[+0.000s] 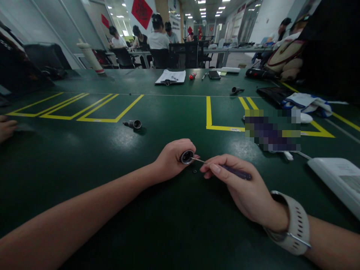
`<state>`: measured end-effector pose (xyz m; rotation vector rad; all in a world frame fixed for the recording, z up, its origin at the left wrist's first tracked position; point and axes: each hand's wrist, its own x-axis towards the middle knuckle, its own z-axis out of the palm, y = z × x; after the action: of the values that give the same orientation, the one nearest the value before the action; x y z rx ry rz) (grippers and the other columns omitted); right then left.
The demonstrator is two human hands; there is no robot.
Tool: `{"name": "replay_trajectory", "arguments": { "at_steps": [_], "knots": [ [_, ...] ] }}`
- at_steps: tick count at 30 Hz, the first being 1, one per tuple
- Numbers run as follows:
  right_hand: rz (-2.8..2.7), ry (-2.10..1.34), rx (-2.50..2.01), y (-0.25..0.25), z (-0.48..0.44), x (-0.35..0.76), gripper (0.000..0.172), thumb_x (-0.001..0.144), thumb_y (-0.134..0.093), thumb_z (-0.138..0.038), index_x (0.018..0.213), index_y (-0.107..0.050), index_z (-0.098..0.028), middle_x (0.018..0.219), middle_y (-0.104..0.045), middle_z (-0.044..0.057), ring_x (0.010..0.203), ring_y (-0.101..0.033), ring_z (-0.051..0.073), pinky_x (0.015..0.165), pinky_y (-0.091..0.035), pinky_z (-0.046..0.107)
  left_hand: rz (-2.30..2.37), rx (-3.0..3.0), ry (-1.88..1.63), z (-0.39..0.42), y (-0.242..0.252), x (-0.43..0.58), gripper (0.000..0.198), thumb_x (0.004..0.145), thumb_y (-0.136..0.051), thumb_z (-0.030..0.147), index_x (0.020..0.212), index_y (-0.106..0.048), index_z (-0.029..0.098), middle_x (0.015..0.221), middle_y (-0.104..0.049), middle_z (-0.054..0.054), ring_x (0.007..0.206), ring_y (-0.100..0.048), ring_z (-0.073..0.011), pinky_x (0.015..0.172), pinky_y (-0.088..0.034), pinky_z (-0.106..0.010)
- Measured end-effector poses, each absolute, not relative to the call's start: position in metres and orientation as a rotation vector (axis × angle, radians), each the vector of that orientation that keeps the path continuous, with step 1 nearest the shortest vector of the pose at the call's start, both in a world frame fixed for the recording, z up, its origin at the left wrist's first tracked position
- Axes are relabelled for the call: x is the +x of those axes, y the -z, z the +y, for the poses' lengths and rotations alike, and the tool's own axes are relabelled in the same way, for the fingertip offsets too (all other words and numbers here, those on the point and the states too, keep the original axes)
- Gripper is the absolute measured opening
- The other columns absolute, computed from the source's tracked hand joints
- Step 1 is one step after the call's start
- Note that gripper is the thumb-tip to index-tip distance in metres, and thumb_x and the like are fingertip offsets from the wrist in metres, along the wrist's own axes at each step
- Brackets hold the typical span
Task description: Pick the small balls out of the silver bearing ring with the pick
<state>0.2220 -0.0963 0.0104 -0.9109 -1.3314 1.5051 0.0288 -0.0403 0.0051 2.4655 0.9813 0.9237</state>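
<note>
I have room to slide my left hand [173,159] back over the green table [168,232]. A metal tube [133,124] is in the way ahead and left; a white box [334,174] blocks my right side.

And here, at the centre of the frame, sits the round metal part [187,157], dark-bodied, its open mouth turned towards the camera, a bright ring catching the light around a shadowy hollow! The left hand [174,159] wraps it, hiding most of the body. In from the right comes the slim tool [236,173], dark purple handle lying low across the right hand [243,183], thin bare shaft slanting up and leftward between the two hands. Its tip is right at that mouth, over the dark interior; how deep, impossible to tell!
</note>
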Motion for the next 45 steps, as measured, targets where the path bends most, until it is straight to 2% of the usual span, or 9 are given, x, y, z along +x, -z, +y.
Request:
{"name": "replay_trajectory", "arguments": {
  "at_steps": [5,13,24,33,45],
  "knots": [
    [-1.028,-1.813,-0.799,-0.0118,-0.089,0.2211,0.01,0.083,-0.061,-0.024,0.081,-0.068,-0.017,0.086,-0.07,0.005,0.077,-0.062,0.013,0.075,-0.049,0.029,0.973,2.483,-0.943,-0.0414,-0.0065,0.0299,0.02,0.08,-0.056,0.018,0.064,-0.044,0.017,0.062,-0.044,0.004,0.056,-0.043,-0.0085,0.052,-0.033,-0.022],
    [-1.218,-1.569,-0.849,-0.0084,-0.0955,0.2207,0.009,0.081,-0.064,-0.027,0.082,-0.069,-0.019,0.085,-0.068,0.003,0.078,-0.06,0.014,0.075,-0.047,0.029,1.076,2.564,-0.915,-0.04,-0.0051,0.0288,0.02,0.082,-0.054,0.021,0.064,-0.046,0.017,0.061,-0.047,0.003,0.057,-0.045,-0.0099,0.053,-0.034,-0.023],
    [-1.009,-1.826,-0.75,-0.0113,-0.0886,0.2213,0.01,0.083,-0.059,-0.022,0.079,-0.067,-0.017,0.084,-0.068,0.004,0.075,-0.061,0.013,0.075,-0.049,0.028,0.955,2.515,-0.968,-0.0409,-0.0044,0.0285,0.021,0.083,-0.055,0.021,0.065,-0.045,0.017,0.062,-0.046,0.004,0.056,-0.045,-0.009,0.053,-0.034,-0.022],
    [-1.123,-1.645,-0.835,-0.0111,-0.094,0.2201,0.009,0.081,-0.063,-0.026,0.079,-0.067,-0.018,0.082,-0.068,0.003,0.076,-0.059,0.013,0.073,-0.047,0.028,1.131,2.526,-0.914,-0.0409,-0.0067,0.03,0.02,0.081,-0.055,0.017,0.064,-0.045,0.017,0.062,-0.045,0.004,0.057,-0.044,-0.0098,0.053,-0.033,-0.023],
    [-0.964,-1.848,-0.722,-0.01,-0.0876,0.2218,0.01,0.082,-0.06,-0.02,0.078,-0.068,-0.016,0.082,-0.069,0.005,0.074,-0.061,0.013,0.073,-0.048,0.026,0.932,2.468,-0.959,-0.0398,-0.0043,0.0292,0.02,0.081,-0.056,0.019,0.065,-0.044,0.017,0.062,-0.045,0.004,0.056,-0.043,-0.0086,0.053,-0.033,-0.022]
  ]
}}
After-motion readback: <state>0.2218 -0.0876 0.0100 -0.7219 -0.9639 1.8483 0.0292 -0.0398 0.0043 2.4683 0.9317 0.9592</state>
